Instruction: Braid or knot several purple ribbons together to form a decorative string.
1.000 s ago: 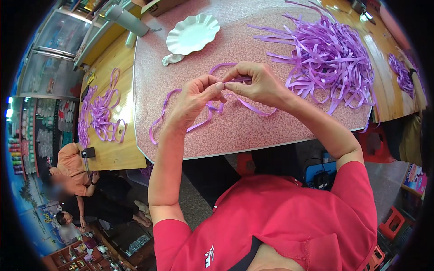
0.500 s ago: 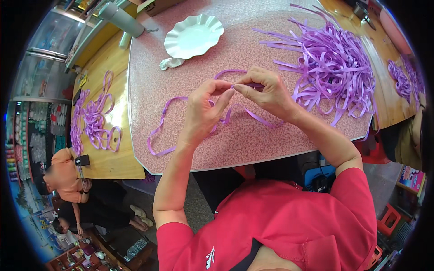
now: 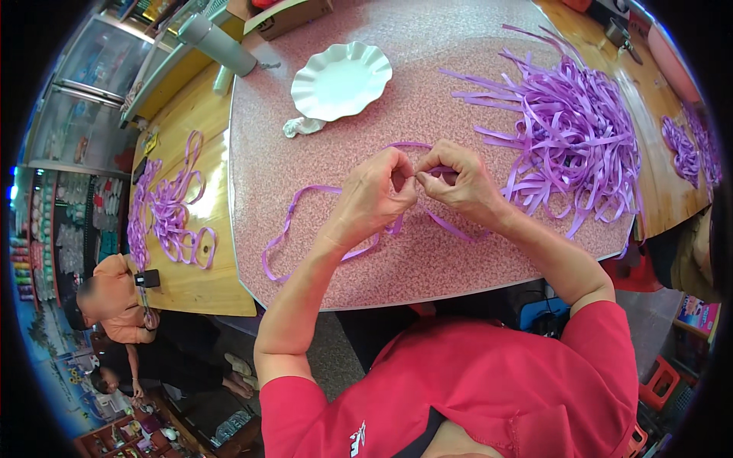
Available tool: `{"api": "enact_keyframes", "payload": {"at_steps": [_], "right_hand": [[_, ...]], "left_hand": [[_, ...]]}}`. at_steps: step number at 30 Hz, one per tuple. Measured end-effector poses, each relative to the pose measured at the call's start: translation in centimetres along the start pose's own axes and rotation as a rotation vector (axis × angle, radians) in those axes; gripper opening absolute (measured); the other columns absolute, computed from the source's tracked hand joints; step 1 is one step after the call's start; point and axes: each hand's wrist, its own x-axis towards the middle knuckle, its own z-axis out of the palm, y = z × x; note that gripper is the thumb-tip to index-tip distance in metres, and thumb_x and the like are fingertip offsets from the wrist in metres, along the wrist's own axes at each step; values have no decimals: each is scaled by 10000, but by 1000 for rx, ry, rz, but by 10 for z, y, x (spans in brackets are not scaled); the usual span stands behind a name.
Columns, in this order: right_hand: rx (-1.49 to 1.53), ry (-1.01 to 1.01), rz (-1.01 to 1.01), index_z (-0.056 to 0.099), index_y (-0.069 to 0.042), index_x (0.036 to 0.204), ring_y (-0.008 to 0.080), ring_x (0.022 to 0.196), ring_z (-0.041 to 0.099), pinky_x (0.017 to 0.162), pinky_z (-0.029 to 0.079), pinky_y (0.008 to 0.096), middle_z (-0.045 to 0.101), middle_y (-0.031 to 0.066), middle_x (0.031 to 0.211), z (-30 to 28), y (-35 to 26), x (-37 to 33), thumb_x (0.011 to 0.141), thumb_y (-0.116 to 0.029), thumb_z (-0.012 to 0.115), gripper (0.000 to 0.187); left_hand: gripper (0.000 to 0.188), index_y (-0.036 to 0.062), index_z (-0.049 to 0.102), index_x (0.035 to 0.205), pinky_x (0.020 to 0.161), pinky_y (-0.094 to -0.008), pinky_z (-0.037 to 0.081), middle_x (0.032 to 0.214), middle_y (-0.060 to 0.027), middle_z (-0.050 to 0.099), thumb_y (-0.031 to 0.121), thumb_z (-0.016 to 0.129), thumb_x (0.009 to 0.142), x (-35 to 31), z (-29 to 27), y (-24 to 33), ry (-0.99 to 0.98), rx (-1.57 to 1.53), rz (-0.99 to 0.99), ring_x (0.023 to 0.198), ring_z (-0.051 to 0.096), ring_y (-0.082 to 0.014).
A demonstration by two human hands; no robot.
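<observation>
Over the pink speckled table mat [image 3: 458, 278], my left hand [image 3: 378, 185] and my right hand [image 3: 462, 182] meet fingertip to fingertip. Both are closed in a pinch on a thin purple ribbon [image 3: 317, 188]; the bit between the fingertips is too small to make out. The rest of that ribbon trails on the mat, looping out to the left and passing behind and under my hands. To the right of my right hand lies a big heap of purple ribbons [image 3: 580, 133]. Beyond my hands sits a white wavy-edged plate [image 3: 342, 80], with a small crumpled white thing [image 3: 303, 127] beside it.
More purple ribbons [image 3: 174, 204] lie on the wooden table at left, another bunch [image 3: 678, 149] at far right. A grey-green bottle [image 3: 217, 44] and a cardboard box [image 3: 290, 17] stand at the back. A person in orange [image 3: 114, 298] is at the left; another person's arm shows at right.
The whole view has shifted slightly, so the table appears lower and further right. My left thumb and forefinger are more curled than before, and my fingertips still meet at the ribbon.
</observation>
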Motion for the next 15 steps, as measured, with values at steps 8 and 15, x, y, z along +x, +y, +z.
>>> {"api": "enact_keyframes", "payload": {"at_steps": [8, 15], "right_hand": [[-71, 91, -49, 659, -8, 881, 65, 689, 496, 566, 389, 236, 545, 16, 821, 0, 0, 0, 856, -15, 689, 40], [-127, 119, -151, 670, -5, 893, 62, 658, 492, 552, 381, 232, 551, 1, 765, -5, 4, -1, 880, -50, 698, 55]], "left_hand": [[468, 11, 668, 1072, 1148, -513, 194, 1365, -169, 486, 444, 635, 898, 65, -44, -57, 248, 704, 281, 1361, 344, -344], [750, 124, 603, 1344, 1182, -564, 51, 1593, -137, 265, 708, 513, 883, 84, -50, -88, 113, 1023, 82, 1501, 111, -328]]}}
